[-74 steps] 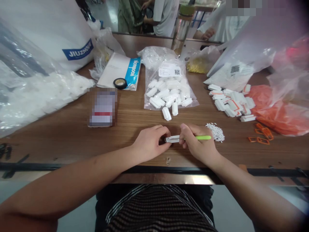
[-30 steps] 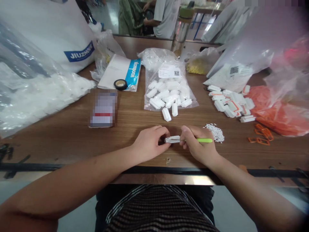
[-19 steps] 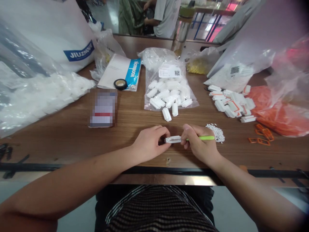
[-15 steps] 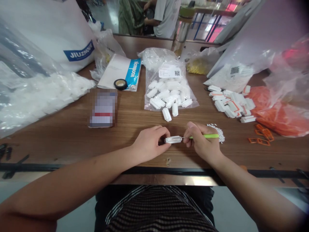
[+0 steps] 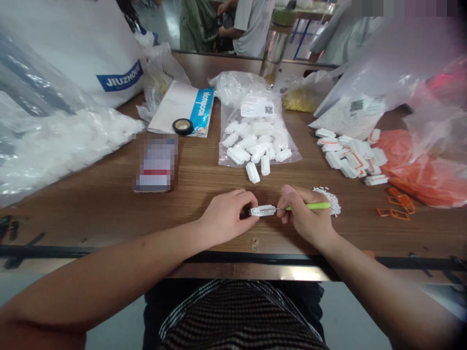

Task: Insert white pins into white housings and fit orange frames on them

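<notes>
Between the thumb and fingers of my left hand (image 5: pixel 229 214) is the left end of a small white plastic connector housing (image 5: pixel 263 210), lying lengthwise near the table's front. My right hand (image 5: pixel 306 211) is closed round a tool with a bright green handle (image 5: pixel 316 205), held like a pen. Its thin metal tip points left at the housing's right end; whether it touches cannot be made out. Small white pins (image 5: pixel 331 200) lie in a pile just behind my right hand. Two loose white housings (image 5: pixel 251 172) lie beyond my hands, in front of a clear bag (image 5: pixel 237 107) of similar ones.
To the right are stacked white housings with orange parts (image 5: pixel 352 158), loose orange frames (image 5: pixel 399 199) and an orange-filled bag (image 5: pixel 423 170). A phone (image 5: pixel 155 163), a notebook (image 5: pixel 171 104) with black tape (image 5: pixel 182 127) and a large bag (image 5: pixel 54 150) stand left. Behind are a bottle (image 5: pixel 275 48) and people.
The tool's tip has shifted very slightly at the housing's right end; both hands keep their grip. At the upper right, a person in a light sleeve has come into view behind the table.
</notes>
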The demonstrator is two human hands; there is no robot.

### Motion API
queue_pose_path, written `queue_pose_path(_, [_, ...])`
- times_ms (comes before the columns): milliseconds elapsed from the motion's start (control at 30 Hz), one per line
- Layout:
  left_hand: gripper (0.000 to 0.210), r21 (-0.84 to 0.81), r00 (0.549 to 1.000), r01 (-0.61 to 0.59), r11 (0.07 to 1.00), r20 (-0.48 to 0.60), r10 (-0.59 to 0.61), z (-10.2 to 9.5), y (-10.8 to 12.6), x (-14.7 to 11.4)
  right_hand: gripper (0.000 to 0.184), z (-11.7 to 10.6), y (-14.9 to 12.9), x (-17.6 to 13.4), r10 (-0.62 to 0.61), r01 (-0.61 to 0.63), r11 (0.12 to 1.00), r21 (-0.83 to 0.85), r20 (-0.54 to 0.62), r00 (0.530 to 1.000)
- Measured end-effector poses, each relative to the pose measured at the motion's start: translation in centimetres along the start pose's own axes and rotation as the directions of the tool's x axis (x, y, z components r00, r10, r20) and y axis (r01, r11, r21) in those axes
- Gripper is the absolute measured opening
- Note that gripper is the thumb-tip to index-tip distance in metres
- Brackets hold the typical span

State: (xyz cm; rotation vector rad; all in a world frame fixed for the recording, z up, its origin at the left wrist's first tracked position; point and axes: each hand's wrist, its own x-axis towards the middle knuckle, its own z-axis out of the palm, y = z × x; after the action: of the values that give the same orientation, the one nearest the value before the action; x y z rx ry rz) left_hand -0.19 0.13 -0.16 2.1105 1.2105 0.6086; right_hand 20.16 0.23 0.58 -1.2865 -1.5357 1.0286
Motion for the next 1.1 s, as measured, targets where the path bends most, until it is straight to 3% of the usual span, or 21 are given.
queue_pose_path(267, [0.009, 0.012, 1.0, -0.002, 1.0, 0.001, 0.002, 0.0, 0.0, 0.1, 0.048, -0.1, -0.1, 0.1, -0.008, 0.015, 0.992, -0.128, 0.05, 0.999])
queue_pose_path(467, [0.011, 0.014, 1.0, 0.011, 1.0, -0.003, -0.011, 0.0, 0.1, 0.1, 0.046, -0.1, -1.2, -0.4, -0.206, 0.24, 0.907, -0.346, 0.133, 0.969])
queue_pose_path(667, [0.008, 0.013, 1.0, 0.003, 1.0, 0.001, -0.003, 0.0, 0.1, 0.1, 0.047, -0.2, 0.1, -0.3, -0.09, 0.095, 0.99, -0.105, 0.05, 0.995])
queue_pose_path(967, [0.009, 0.009, 1.0, 0.0, 1.0, 0.002, 0.0, 0.0, 0.1, 0.1, 0.045, -0.2, -0.2, -0.3, -0.116, 0.134, 0.966, -0.222, 0.093, 0.989])
queue_pose_path(1100, [0.009, 0.01, 1.0, 0.003, 1.0, -0.002, -0.003, 0.0, 0.1, 0.1, 0.048, -0.2, -0.2, -0.4, -0.096, 0.099, 0.989, -0.109, 0.035, 0.995])
